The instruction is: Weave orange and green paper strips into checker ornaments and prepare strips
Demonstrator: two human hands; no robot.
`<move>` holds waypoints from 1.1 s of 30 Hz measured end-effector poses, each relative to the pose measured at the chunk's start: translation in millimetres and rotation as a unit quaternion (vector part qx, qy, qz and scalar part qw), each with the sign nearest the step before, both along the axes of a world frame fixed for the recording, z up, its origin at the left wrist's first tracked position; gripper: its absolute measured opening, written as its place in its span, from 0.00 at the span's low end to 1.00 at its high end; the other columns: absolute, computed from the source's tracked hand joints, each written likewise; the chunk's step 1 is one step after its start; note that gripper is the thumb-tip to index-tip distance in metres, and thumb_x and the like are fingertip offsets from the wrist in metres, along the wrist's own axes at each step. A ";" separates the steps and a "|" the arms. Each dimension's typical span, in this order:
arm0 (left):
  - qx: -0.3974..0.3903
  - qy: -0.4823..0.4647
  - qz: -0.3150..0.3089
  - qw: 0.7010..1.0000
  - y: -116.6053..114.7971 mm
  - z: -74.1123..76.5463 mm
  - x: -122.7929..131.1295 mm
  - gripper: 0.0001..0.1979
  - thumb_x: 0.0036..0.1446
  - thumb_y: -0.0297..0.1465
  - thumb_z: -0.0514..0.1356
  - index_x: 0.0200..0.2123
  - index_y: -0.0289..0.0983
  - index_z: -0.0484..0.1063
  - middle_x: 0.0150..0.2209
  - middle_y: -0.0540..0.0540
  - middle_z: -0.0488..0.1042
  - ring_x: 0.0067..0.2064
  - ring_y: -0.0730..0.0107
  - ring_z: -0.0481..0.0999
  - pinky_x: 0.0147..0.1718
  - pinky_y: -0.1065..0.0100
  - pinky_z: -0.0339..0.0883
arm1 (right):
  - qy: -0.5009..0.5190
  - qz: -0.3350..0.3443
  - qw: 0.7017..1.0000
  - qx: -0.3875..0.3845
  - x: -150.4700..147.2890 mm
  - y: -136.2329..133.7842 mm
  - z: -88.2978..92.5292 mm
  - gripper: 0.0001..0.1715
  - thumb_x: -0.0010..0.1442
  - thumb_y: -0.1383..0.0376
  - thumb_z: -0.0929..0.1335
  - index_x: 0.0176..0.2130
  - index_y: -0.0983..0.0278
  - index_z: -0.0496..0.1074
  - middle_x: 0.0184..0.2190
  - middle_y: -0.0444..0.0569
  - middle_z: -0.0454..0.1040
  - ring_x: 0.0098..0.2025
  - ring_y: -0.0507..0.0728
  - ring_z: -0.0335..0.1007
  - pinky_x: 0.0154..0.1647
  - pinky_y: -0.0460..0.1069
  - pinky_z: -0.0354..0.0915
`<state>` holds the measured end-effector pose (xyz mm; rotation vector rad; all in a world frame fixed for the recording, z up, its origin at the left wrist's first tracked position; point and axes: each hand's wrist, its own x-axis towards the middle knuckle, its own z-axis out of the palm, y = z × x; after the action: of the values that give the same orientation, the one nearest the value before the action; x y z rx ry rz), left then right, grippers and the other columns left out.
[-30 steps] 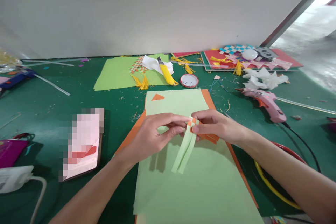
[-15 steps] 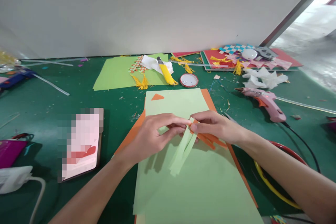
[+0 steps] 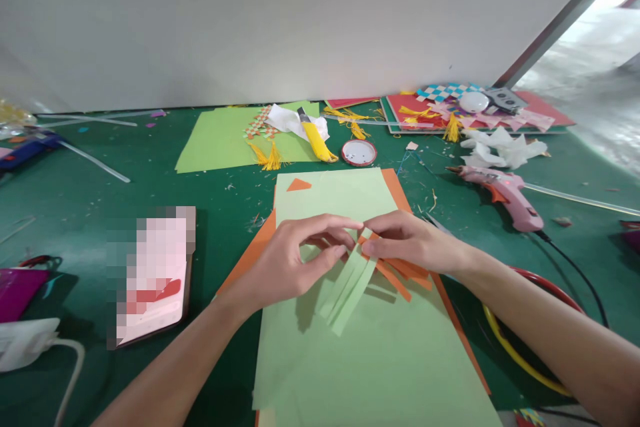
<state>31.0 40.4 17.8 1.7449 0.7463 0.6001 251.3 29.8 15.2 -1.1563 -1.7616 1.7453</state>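
Observation:
Light green and orange paper strips cross in a small woven piece over the pale green sheet. The green strips hang toward me and the orange strips point to the lower right. My right hand pinches the crossing, thumb in front and index finger behind. At the weave's upper left edge is my left hand, its index fingertip by the top and its thumb apart from the index finger. Some of its fingertips are partly hidden behind the strips.
A pink glue gun with a cable lies right, near a red and yellow ring. A phone is at left. Behind are a yellow cutter, a round lid, yellow tassels and crumpled tissue.
The green strips have spread apart and the weave has turned slightly. My left thumb has come away from the strips, while my right hand keeps its pinch.

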 end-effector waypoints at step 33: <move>-0.018 0.043 0.052 0.998 -2.3 -2.9 5.7 0.18 0.58 0.32 0.60 0.53 0.42 0.68 0.25 0.56 0.69 0.28 0.79 0.68 0.33 0.77 0.66 | -0.097 -0.048 0.992 0.062 -5.4 -0.2 -9.8 0.29 0.52 0.57 0.71 0.22 0.61 0.46 0.22 0.37 0.41 0.24 0.47 0.37 0.20 0.45 0.39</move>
<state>36.6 38.0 14.8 1.7156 0.9074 0.5809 245.9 29.6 5.4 -1.3709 -1.8635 1.4888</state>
